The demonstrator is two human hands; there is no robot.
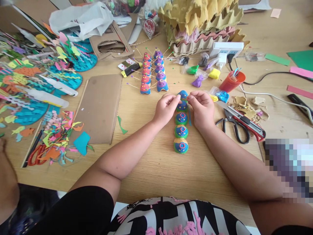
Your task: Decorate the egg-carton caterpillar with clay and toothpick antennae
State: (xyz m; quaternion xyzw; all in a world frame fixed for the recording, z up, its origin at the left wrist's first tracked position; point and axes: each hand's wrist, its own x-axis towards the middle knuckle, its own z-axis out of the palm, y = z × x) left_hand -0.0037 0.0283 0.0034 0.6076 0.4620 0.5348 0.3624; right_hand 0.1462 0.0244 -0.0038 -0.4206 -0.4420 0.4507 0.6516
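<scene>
A row of egg-carton cups coated in blue and green modelling clay [181, 132], shaped like a caterpillar, lies lengthwise in front of me. Pink clay rings and small dots decorate its segments. My left hand [166, 109] is closed in a pinch beside its far end. Across from it, my right hand [201, 109] also pinches, thumb and forefinger together over the far segment. Whatever sits between the fingertips is too small to make out. A thin blue stick [189, 116] lies along the caterpillar's right side. Beyond my left hand stand a red caterpillar [146, 73] and a purple caterpillar [160, 71] with pin feelers.
Scissors [236, 127] and a box cutter [244, 120] lie to the right, near an orange cup [232, 81]. Clay bags, a power strip [226, 49] and stacked egg trays [202, 26] stand farther back. Cardboard [97, 107] and paper scraps [61, 137] cover the left.
</scene>
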